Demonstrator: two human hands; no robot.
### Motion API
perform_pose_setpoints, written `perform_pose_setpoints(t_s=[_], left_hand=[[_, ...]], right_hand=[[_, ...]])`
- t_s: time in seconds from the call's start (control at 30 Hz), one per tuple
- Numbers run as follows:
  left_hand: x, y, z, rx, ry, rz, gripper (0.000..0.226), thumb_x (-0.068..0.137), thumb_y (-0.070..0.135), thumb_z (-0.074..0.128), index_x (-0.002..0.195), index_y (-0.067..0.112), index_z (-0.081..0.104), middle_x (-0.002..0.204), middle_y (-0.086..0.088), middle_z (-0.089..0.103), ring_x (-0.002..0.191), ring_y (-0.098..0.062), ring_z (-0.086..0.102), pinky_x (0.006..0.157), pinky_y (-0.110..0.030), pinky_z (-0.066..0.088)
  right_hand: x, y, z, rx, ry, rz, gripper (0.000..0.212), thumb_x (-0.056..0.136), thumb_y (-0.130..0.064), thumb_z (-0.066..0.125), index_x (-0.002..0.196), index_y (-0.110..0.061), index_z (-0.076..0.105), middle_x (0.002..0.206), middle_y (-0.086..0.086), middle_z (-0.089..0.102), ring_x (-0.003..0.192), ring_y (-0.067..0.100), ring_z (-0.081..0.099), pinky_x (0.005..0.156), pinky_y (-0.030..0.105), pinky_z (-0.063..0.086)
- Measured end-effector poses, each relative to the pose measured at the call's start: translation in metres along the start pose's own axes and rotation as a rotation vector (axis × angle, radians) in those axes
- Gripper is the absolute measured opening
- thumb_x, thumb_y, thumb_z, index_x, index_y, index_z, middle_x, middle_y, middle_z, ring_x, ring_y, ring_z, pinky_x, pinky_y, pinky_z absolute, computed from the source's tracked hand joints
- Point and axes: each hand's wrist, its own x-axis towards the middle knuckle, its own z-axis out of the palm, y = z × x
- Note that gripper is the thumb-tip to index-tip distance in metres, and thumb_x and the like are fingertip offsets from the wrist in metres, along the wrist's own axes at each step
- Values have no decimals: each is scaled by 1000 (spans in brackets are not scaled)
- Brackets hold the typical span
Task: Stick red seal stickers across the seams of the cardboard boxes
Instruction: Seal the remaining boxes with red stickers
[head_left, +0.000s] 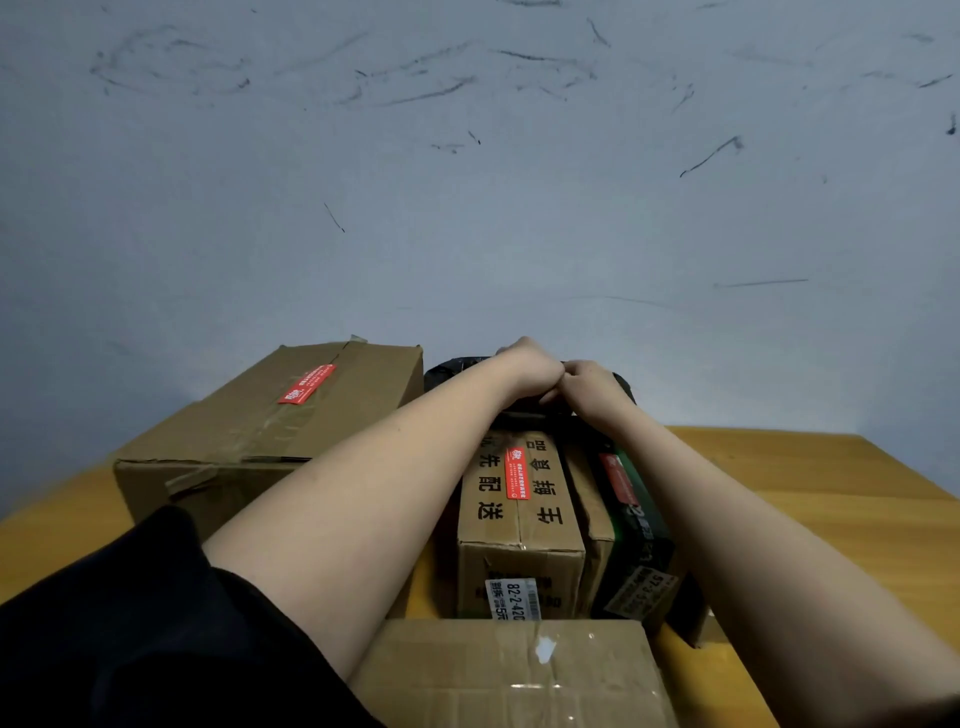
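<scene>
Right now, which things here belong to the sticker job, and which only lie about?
Belong to the job:
- big box with a red sticker
- printed box with a sticker
- green box
- near box, no sticker seen
- left hand and right hand, together at the back

Lying about:
- black bag
- table
</scene>
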Motion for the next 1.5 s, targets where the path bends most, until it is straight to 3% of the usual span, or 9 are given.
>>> perform_pose_setpoints(t_s=[0.13,0.3,0.57,0.73,0.93,1.1,1.27,1.4,1.5], left_hand=[[-14,6,-4,28,17,77,13,84,16,54,84,7,64,85,-21,63,72,-26,56,55,-24,38],[-49,17,1,324,191,188,27,91,26,47,112,17,62,111,-5,64,103,-27,60,73,-28,41],[-115,41,30,480,189,349,26,90,19,48,111,19,63,116,-5,62,106,-28,57,73,-30,39],[-150,59,50,329,129,422,26,91,15,48,114,17,60,119,-7,61,112,-27,56,83,-33,45],[-182,73,100,262,-6,502,19,90,15,52,108,16,56,116,-8,61,109,-27,56,86,-34,46],[-200,78,140,136,-87,519,19,89,7,52,107,14,52,115,-11,59,106,-29,55,81,-35,43],[-206,72,187,-82,-154,402,30,90,7,47,119,13,46,130,-12,44,119,-31,48,94,-33,37],[-201,56,215,15,-200,341,37,93,7,47,129,12,40,138,-14,36,124,-34,45,100,-36,35],[-195,46,232,78,-217,329,44,94,10,47,136,12,36,142,-15,34,130,-32,40,105,-37,33]], right_hand=[[-20,-8,-15,-65,120,-23,19,84,-18,47,71,-25,60,88,6,70,85,27,64,78,38,51],[-62,-7,-44,36,194,-47,14,82,-17,53,76,-18,65,77,3,68,77,25,65,73,41,54],[-147,20,-78,15,160,-23,12,86,-23,58,85,-15,67,75,-2,71,72,17,67,73,38,53],[-190,37,-94,57,161,-12,9,93,-14,56,94,-10,63,79,2,67,67,13,60,47,10,42],[-222,78,-102,-18,209,50,15,90,-15,57,90,-3,66,81,8,70,76,22,65,62,29,42],[-238,120,-103,-148,212,121,12,84,-8,55,88,-1,64,67,-2,63,65,17,61,53,26,36],[-245,162,-103,-368,56,295,16,83,-26,66,94,-16,59,92,4,62,85,21,53,58,27,36],[-252,190,-102,-472,56,398,48,83,-47,64,123,-20,59,121,13,55,119,29,48,96,33,40],[-257,197,-101,-545,51,429,57,84,-60,58,128,-25,55,129,12,47,125,30,40,103,37,35]])
